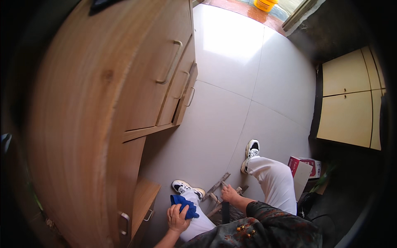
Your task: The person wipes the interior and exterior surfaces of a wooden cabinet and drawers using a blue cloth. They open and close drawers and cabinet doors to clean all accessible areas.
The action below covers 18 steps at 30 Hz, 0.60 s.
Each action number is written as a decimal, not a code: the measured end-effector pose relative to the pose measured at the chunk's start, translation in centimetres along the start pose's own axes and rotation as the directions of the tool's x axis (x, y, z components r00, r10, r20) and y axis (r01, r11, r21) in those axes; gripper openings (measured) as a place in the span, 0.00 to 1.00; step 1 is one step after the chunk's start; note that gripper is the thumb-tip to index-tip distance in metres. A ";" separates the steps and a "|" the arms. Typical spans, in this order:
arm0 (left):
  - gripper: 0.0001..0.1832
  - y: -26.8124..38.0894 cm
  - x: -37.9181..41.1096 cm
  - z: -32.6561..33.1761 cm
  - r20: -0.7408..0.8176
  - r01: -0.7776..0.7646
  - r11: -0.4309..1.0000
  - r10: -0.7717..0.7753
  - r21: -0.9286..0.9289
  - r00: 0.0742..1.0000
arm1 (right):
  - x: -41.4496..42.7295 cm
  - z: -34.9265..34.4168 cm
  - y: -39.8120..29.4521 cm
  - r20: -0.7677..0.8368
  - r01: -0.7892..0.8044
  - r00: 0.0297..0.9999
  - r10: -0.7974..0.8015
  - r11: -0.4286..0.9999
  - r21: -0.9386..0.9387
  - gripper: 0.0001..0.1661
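My left hand (177,218) holds a bunched blue cloth (183,205) above my left trouser leg, near the lower part of the wooden desk. To its right, my right hand (229,193) grips a bar of a worn wooden stool frame (214,187) between my legs. The lower part of that frame is partly hidden by my arm and dark patterned top. Both white-and-black shoes rest on the tiled floor.
A wooden desk (93,93) with metal-handled drawers fills the left side, one drawer slightly pulled out. Cream cabinets (347,117) stand at the right, with a red and white carton (314,167) below them. A yellow bucket (265,4) is by the doorway.
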<state>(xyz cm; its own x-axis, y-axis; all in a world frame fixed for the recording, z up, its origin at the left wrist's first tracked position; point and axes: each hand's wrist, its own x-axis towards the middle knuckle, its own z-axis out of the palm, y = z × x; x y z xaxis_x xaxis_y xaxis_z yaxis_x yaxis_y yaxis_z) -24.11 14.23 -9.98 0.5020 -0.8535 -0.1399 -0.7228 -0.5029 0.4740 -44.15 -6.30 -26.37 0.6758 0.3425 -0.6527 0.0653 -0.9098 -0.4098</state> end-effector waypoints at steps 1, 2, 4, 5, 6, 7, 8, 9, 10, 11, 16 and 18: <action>0.27 0.4 -0.5 -0.1 0.019 0.029 1.000 -0.029 0.000 0.999 | -0.5 -2.3 -0.7 -0.001 -0.052 0.999 0.052 0.998 0.021 0.14; 0.28 0.6 -1.0 0.2 0.079 0.077 0.997 -0.077 0.006 0.994 | -1.3 -4.1 -1.2 -0.003 -0.102 0.995 0.102 0.994 0.040 0.13; 0.25 1.6 -0.7 0.3 0.137 0.169 0.985 -0.174 0.044 0.975 | -3.4 -5.9 -1.1 -0.005 -0.149 0.989 0.150 0.986 0.077 0.13; 0.23 2.2 -0.5 -0.1 0.197 0.236 0.970 -0.243 0.060 0.950 | -4.4 -6.9 -0.7 -0.012 -0.176 0.984 0.178 0.980 0.095 0.12; 0.21 3.3 -0.3 -0.5 0.255 0.258 0.963 -0.270 0.079 0.929 | -5.5 -8.2 0.3 0.060 -0.214 0.976 0.208 0.970 0.112 0.13; 0.19 5.1 0.3 -1.1 0.312 0.278 0.956 -0.293 0.094 0.904 | -7.4 -10.2 1.4 0.034 -0.240 0.971 0.237 0.963 0.125 0.12; 0.18 7.2 0.3 -2.2 0.245 0.240 0.971 -0.237 0.016 0.940 | -9.0 -10.8 2.2 0.023 -0.282 0.959 0.282 0.950 0.136 0.12; 0.20 10.1 2.0 -5.2 0.185 0.184 0.977 -0.162 -0.111 0.969 | -10.9 -11.4 3.2 -0.037 -0.326 0.942 0.335 0.934 0.145 0.11; 0.21 12.8 3.5 -8.7 0.037 0.070 0.984 -0.065 -0.163 0.997 | -13.3 -13.7 3.8 -0.038 -0.358 0.929 0.368 0.921 0.154 0.11; 0.22 15.1 5.5 -12.2 -0.126 -0.056 0.978 0.031 -0.201 0.992 | -15.0 -13.6 4.9 -0.015 -0.388 0.919 0.394 0.910 0.147 0.11; 0.23 15.8 11.6 -30.2 -0.575 -0.096 0.978 0.189 0.187 0.796 | -22.4 -13.7 6.9 0.077 -0.497 0.866 0.494 0.834 0.240 0.13; 0.27 13.0 12.6 -35.2 -0.612 0.197 0.899 0.094 0.391 0.785 | -23.9 -13.3 7.0 0.077 -0.527 0.846 0.527 0.805 0.272 0.14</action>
<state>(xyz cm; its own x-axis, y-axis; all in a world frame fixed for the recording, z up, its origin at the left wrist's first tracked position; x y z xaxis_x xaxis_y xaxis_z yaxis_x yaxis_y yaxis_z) -10.53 1.76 25.01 0.6167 -0.6335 0.4673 -0.7366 -0.6737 0.0589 -50.03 -24.00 -5.16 0.5494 -0.1717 -0.8177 -0.5034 -0.8491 -0.1599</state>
